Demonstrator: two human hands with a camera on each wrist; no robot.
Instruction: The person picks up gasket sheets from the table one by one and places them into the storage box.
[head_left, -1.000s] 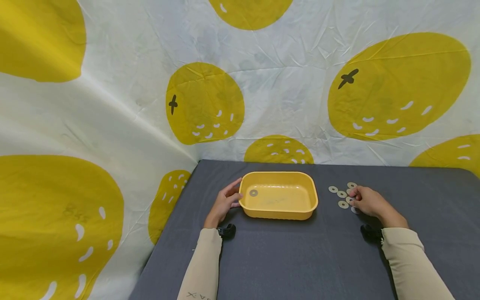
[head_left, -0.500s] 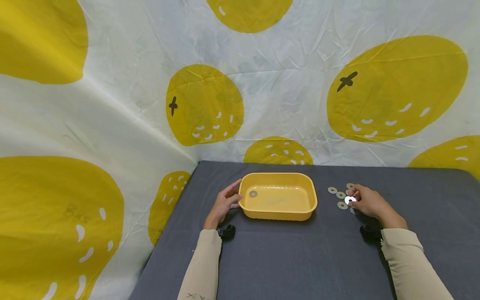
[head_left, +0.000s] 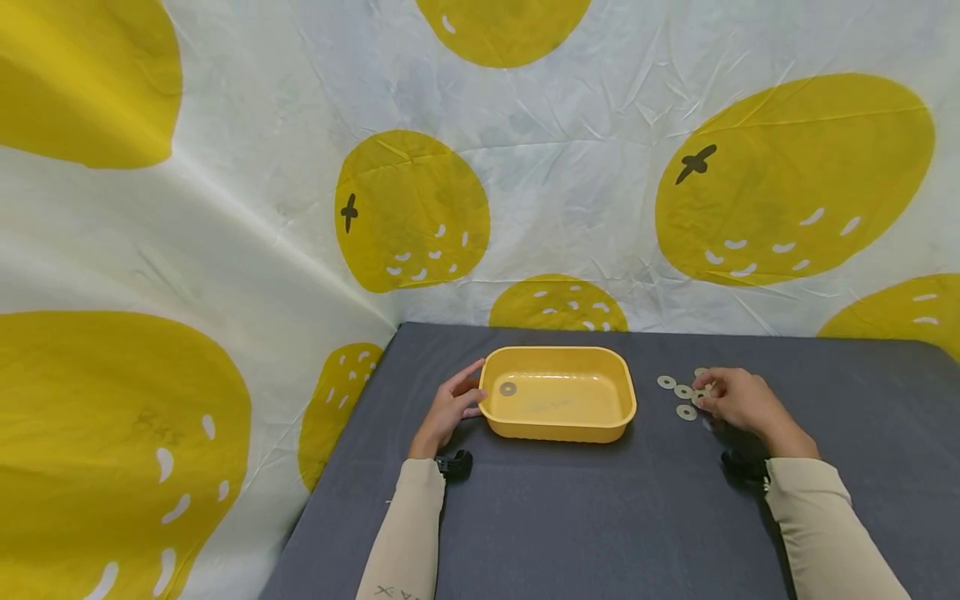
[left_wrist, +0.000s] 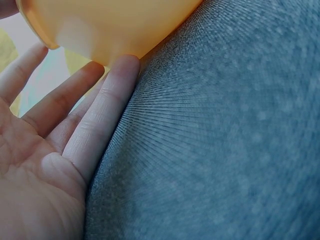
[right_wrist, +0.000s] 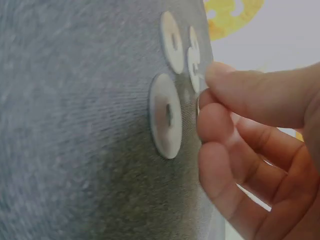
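A yellow plastic tray (head_left: 557, 425) sits mid-table with one metal washer (head_left: 507, 388) in its left end. My left hand (head_left: 471, 393) rests against the tray's left wall with straight fingers (left_wrist: 107, 105), under the tray's rim (left_wrist: 115, 30). To the right of the tray lie several loose washers (head_left: 683, 391) on the grey cloth. My right hand (head_left: 708, 395) is over them, fingers curled, its fingertips (right_wrist: 220, 107) pinching the edge of one washer (right_wrist: 195, 60). Two more washers (right_wrist: 166, 115) lie flat beside it.
A grey cloth-covered table (head_left: 600, 517) ends at a left edge (head_left: 337, 467). A white backdrop with yellow fruit prints (head_left: 412, 208) hangs behind and to the left. Black wrist camera mounts (head_left: 453, 463) sit at both cuffs.
Half a second ago my right hand had a washer tilted up and shining; now that washer sits lower among my fingertips. My left hand and the tray have not moved.
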